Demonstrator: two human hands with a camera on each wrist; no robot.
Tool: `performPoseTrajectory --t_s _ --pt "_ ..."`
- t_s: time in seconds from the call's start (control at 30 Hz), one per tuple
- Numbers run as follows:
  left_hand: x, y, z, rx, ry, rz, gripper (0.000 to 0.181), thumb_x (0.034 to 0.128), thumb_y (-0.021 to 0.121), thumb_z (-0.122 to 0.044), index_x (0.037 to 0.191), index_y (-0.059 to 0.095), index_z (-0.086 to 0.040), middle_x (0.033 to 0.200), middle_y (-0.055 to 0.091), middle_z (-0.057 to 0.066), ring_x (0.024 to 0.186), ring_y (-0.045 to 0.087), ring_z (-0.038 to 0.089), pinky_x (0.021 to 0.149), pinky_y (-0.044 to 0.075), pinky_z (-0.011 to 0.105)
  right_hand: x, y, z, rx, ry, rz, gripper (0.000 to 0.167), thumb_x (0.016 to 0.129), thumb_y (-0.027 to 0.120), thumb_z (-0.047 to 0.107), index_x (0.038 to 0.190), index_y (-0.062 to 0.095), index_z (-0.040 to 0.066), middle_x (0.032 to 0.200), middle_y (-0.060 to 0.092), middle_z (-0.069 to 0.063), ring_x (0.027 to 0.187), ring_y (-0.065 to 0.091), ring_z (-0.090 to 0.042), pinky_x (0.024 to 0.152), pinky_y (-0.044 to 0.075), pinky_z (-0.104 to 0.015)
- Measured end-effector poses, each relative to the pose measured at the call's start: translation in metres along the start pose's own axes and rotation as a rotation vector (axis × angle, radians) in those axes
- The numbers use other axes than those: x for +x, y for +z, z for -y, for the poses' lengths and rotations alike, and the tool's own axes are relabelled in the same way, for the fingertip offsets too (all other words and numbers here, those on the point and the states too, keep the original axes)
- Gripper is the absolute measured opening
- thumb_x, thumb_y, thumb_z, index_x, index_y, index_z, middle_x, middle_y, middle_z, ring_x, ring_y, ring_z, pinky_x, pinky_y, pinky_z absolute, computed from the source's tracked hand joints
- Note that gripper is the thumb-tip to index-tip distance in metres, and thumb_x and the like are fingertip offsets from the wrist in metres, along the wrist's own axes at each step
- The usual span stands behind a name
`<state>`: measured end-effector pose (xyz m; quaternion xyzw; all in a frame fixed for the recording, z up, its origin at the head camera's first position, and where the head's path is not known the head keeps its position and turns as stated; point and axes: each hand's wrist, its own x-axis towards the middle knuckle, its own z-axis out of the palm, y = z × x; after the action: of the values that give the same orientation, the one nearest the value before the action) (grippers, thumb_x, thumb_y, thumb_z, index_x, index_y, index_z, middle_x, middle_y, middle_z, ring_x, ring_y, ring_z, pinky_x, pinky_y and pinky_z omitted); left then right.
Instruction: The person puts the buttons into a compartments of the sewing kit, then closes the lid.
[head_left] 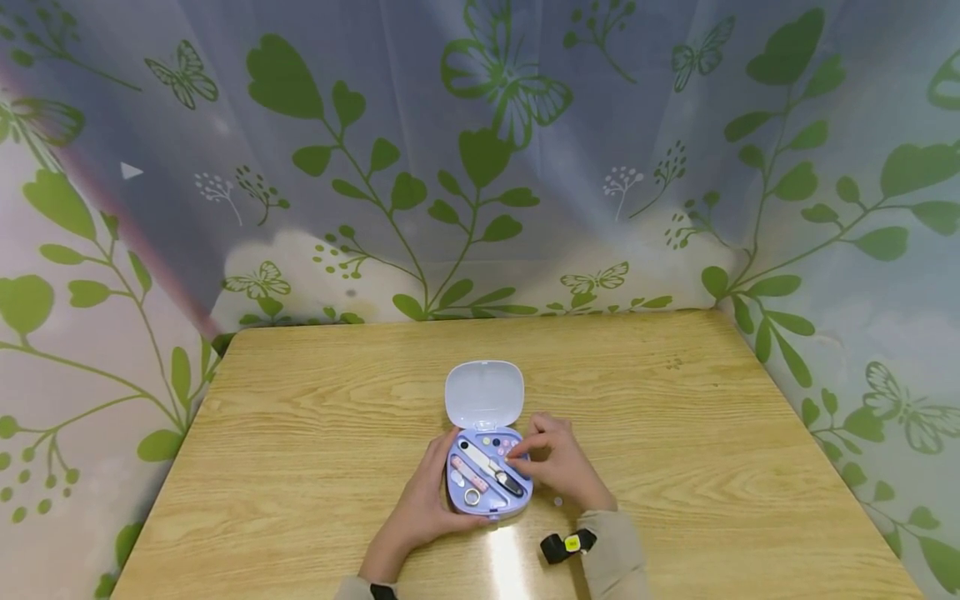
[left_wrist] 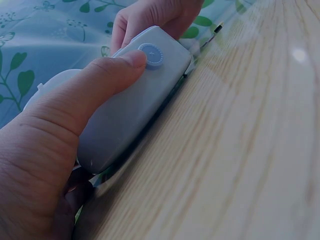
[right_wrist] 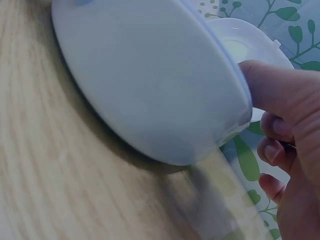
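A lavender sewing kit box [head_left: 491, 510] sits on the table with its translucent lid [head_left: 484, 393] swung up at the back. My left hand [head_left: 429, 500] grips its left side, the thumb along the front wall by a round blue catch [left_wrist: 152, 54]. Over the right compartment, my right hand [head_left: 561, 460] dips thumb and forefinger among small coloured buttons [head_left: 497, 442]; whether a button is between the fingertips is too small to tell. In the right wrist view the box wall hides those tips. A slim white and black tool [head_left: 480, 457] lies diagonally across the middle.
Left of the tool, the box holds a pink strip [head_left: 469, 473] and a gold-coloured ring [head_left: 472, 497]. A small round pale piece [head_left: 557, 502] lies on the wooden table [head_left: 337, 400] beside the right wrist. Leaf-patterned curtains [head_left: 420, 208] hang behind the table and at both sides.
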<state>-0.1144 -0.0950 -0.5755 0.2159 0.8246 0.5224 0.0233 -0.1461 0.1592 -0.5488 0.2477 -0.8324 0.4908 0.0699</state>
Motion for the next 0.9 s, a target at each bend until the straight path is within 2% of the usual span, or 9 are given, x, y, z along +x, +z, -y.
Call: performPoseTrajectory --t_s 0.3,0.5,0.6,0.77,0.9 --pt "0.000 0.000 0.000 -0.010 0.004 0.001 0.129 0.0560 0.095 -0.050 0.159 0.020 -0.027 0.154 0.032 -0.004 0.140 0.034 0.017 0.117 0.028 0.046 0.001 0.001 0.008 0.010 -0.005 -0.006 0.014 0.070 0.086 -0.001 0.077 0.079 0.009 0.074 0.048 -0.014 0.075 0.042 -0.021 0.079 0.022 -0.031" --pt "0.000 0.000 0.000 -0.013 0.008 0.002 0.129 0.0558 0.095 -0.049 0.159 0.021 -0.025 0.155 0.033 -0.002 0.141 0.034 0.019 0.117 0.028 0.047 0.002 -0.004 0.031 -0.001 -0.031 -0.008 0.013 0.072 0.085 -0.003 0.078 0.079 0.006 0.073 0.045 -0.011 0.074 0.039 -0.014 0.077 0.022 -0.031" --pt "0.000 0.000 0.000 -0.009 0.006 0.003 0.129 0.0556 0.095 -0.050 0.159 0.021 -0.025 0.155 0.033 -0.002 0.141 0.034 0.018 0.117 0.028 0.047 0.002 -0.005 0.034 -0.003 -0.040 -0.005 0.011 0.073 0.084 -0.002 0.080 0.079 0.006 0.073 0.045 -0.011 0.074 0.040 -0.015 0.078 0.021 -0.030" --pt "0.000 0.001 0.001 -0.005 0.010 -0.002 0.130 0.0554 0.095 -0.048 0.159 0.020 -0.025 0.154 0.033 -0.002 0.141 0.034 0.018 0.117 0.028 0.047 0.004 -0.010 0.040 0.010 -0.011 0.015 0.011 0.074 0.083 -0.001 0.082 0.079 0.005 0.074 0.047 -0.014 0.073 0.041 -0.020 0.079 0.022 -0.027" --pt "0.000 0.001 0.002 -0.005 0.018 -0.004 0.130 0.0554 0.096 -0.047 0.159 0.020 -0.025 0.155 0.033 -0.002 0.141 0.034 0.019 0.117 0.028 0.047 0.006 -0.014 0.044 0.015 -0.041 0.009 0.012 0.073 0.083 -0.004 0.082 0.079 0.003 0.073 0.048 -0.017 0.071 0.043 -0.026 0.075 0.025 -0.020"
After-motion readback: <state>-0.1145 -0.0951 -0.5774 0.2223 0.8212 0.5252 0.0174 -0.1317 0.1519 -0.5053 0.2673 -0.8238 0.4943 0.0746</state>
